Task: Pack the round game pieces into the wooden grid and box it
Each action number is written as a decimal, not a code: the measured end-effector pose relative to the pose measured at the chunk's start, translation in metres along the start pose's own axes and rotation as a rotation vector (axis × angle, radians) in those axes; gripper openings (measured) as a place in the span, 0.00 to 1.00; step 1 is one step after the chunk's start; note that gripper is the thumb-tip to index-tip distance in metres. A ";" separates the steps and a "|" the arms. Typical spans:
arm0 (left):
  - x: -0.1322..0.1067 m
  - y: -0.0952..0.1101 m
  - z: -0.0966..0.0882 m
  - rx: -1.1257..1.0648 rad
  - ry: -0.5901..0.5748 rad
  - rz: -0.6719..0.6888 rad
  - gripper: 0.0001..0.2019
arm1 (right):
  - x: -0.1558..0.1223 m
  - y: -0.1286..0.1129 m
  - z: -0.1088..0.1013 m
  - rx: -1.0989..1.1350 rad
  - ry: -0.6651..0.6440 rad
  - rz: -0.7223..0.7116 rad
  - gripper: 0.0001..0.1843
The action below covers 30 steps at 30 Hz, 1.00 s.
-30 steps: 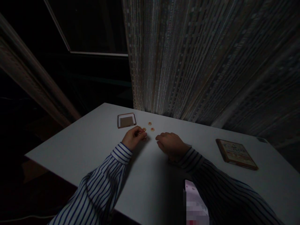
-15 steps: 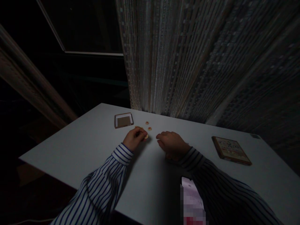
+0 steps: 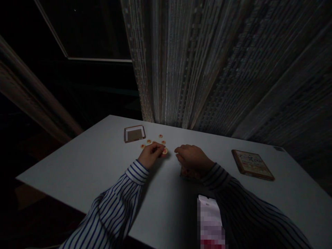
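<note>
While the left hand (image 3: 149,156) pinches a small round cream disc with red markings (image 3: 165,150) over the white tabletop (image 3: 103,155), similar flat discs (image 3: 148,141) lie just beyond. Right hand (image 3: 195,159) curled nearby; cannot tell whether it grips anything

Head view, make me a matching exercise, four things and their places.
1. Round cream disc with red markings
2. Shallow brown-rimmed rectangular tray
3. Flat brown-edged printed box
4. Black-edged lit phone

A. Toward the right end of the white table
B. In the left hand
C. Low in the picture, beside the right blue-striped sleeve
D. Near the far edge, left side

Pairs: 1-B; 2-D; 3-A; 4-C
</note>
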<state>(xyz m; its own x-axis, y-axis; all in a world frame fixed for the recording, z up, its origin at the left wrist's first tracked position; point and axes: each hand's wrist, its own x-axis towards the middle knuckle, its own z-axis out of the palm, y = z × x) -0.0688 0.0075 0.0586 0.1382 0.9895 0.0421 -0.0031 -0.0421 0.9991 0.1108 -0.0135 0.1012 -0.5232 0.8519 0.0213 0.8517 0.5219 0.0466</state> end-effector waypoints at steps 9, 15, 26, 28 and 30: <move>-0.002 -0.001 0.010 -0.016 -0.011 -0.013 0.13 | -0.008 0.007 -0.001 0.026 0.019 0.029 0.15; -0.003 -0.005 0.019 -0.031 -0.023 -0.033 0.13 | -0.014 0.016 -0.001 0.079 0.034 0.050 0.15; -0.005 -0.007 0.036 0.024 -0.021 -0.037 0.12 | -0.026 0.034 0.009 0.148 0.146 0.072 0.15; -0.005 -0.008 0.038 0.019 -0.020 -0.040 0.13 | -0.029 0.035 0.009 0.160 0.161 0.083 0.15; -0.005 -0.008 0.040 0.010 -0.024 -0.038 0.13 | -0.031 0.036 0.010 0.167 0.170 0.084 0.14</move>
<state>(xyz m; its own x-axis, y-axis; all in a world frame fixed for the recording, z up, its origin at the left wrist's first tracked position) -0.0300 -0.0024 0.0501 0.1617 0.9868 0.0040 0.0127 -0.0061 0.9999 0.1579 -0.0206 0.0921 -0.4355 0.8807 0.1862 0.8780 0.4612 -0.1278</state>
